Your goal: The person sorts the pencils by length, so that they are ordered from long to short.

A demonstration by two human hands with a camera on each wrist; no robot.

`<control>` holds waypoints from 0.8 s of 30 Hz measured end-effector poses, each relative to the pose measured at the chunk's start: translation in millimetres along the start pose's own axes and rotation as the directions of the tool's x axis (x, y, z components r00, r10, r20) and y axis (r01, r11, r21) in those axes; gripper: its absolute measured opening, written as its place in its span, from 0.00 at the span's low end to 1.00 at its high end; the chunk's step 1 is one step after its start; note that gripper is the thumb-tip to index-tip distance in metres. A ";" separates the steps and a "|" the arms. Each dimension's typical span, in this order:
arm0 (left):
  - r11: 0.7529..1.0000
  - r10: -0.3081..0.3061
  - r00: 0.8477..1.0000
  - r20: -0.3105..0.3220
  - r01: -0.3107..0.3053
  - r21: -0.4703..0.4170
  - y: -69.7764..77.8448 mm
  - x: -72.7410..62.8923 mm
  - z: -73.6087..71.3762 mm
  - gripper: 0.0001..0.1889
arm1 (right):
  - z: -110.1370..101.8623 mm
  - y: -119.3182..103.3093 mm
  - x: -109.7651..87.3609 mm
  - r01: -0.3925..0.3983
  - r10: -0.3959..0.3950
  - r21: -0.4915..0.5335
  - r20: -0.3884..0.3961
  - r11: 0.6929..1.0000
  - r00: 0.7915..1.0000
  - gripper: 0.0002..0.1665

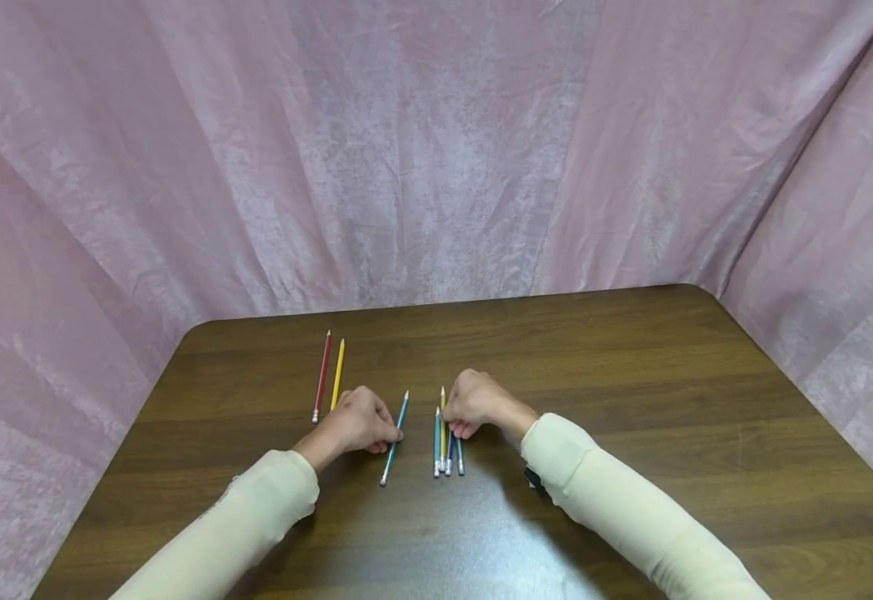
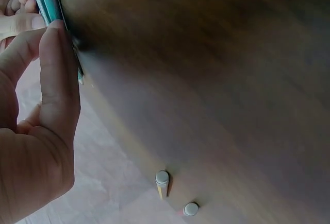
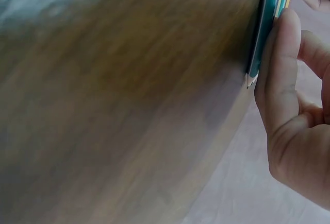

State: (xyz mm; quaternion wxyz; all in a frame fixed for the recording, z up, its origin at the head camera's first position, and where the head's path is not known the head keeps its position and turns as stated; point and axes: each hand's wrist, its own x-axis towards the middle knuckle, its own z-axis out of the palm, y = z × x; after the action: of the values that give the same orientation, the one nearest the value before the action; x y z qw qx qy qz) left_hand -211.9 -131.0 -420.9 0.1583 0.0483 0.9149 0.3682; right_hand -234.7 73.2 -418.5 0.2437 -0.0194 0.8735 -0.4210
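Left hand (image 1: 361, 423) pinches a teal pencil (image 1: 402, 414), its long axis running away from the person, sharpened tip far and slightly rightward, eraser near. Beside it, the right hand (image 1: 476, 402) grips a pencil bunch (image 1: 437, 442), erasers near. Leftward on the table (image 1: 631, 358) lie a yellow pencil (image 1: 338, 371) and a red pencil (image 1: 321, 375).

head: forward-down, farther | 2 wrist views: close | shared: pencils (image 1: 437, 442)
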 end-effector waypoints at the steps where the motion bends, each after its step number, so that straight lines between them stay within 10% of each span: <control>1: 1.000 -0.003 1.000 -0.001 0.003 -0.007 0.0 0.5 0.1 0.09 | 0.1 -0.7 0.0 0.002 -0.002 -0.010 -0.002 1.000 1.000 0.09; 15: 0.999 -0.009 1.000 -0.010 0.010 0.035 0.9 5.5 1.1 0.11 | 6.2 -9.7 0.4 0.016 -0.028 -0.266 -0.041 0.964 0.999 0.15; 24: 0.999 -0.017 1.000 -0.022 0.018 0.046 1.9 4.9 1.9 0.10 | 12.4 -11.9 0.0 0.016 -0.026 -0.250 -0.037 0.968 0.999 0.14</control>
State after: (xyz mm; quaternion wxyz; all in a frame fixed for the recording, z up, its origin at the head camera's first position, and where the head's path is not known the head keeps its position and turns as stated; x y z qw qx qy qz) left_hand -216.0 -127.4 -422.1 0.1508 0.0398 0.9253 0.3458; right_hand -231.3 56.6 -416.2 0.2175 -0.0509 0.9239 -0.3107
